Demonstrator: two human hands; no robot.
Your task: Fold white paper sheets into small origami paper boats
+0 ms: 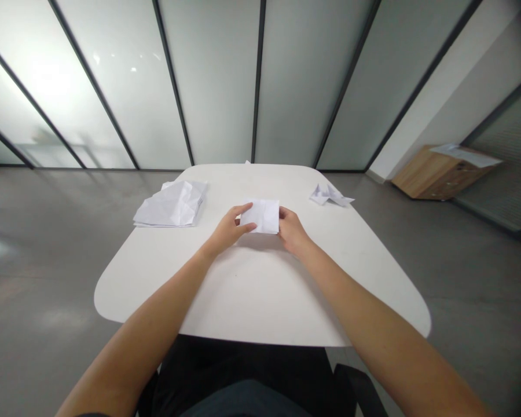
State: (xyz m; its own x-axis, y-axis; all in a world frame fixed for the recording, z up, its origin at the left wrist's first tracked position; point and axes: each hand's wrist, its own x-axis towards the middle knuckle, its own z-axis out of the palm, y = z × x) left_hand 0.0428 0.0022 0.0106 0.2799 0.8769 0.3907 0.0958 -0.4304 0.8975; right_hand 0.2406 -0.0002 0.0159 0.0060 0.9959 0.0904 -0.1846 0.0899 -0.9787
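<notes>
I take the white table point(260, 295) as my landmark. The folded paper point(269, 215), a small squarish packet, is over the table's middle, a little toward its far side, with a soft shadow on the tabletop along its near edge. My left hand point(229, 230) grasps the packet's left side, thumb laid on the face near the lower corner, a fingertip at the upper one. My right hand point(292, 231) is at the opposite side, its fingers curled against the right edge and partly hidden by it. I cannot tell whether they pinch it from beneath or only brace it.

I judge the step in hand to be a middle stage of folding: the sheet is already down to a compact square, and a faint upright crease crosses its face. The next move, as I read it, calls for my left hand to steady the layers while my right finds a free edge, lines it up and presses the crease flat. If my left grip loosens, the layers could slip out of square.

Toward the far left of the table lies a stack of creased paper point(170, 206), apart from my hands. Toward its far right sits a folded paper piece point(330, 196) with pointed, raised parts, perhaps a finished shape; I cannot make out which.
</notes>
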